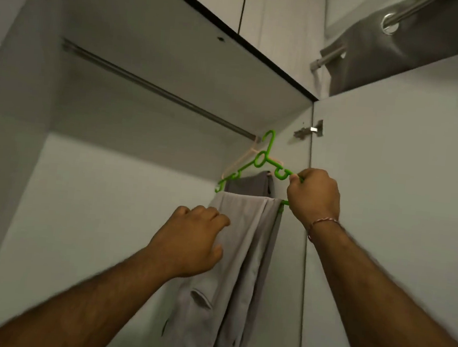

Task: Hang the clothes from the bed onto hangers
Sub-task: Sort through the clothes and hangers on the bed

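Gripping the green hanger (259, 161) by its right shoulder, my right hand (313, 197) is clenched around the plastic where the sloping arm meets the lower bar; the light grey trousers (238, 258) are folded over that bar and hang straight down below it, so the garment lies down and to the left of this hand; my left hand (191, 242) is curled against the near left edge of the cloth, fingers bent onto the fabric, though whether it truly pinches or only steadies I cannot tell for certain; I judge it a light hold.

What the coming move turns on, as I read it, is the hook; it stands up and to the left of my right hand, close to the right end of the wardrobe rail (157, 88), and whether it sits over the rail yet is hidden from me; the hanger's long axis runs roughly along the rail, which runs away up to my left; my right hand is the nearer one to the hook, so the lift and seat would fall to it.

Behind the green one, just beyond my right knuckles, a pale hanger (240, 162) carries a darker grey garment (247, 185); the hook must land beside it without tangling.
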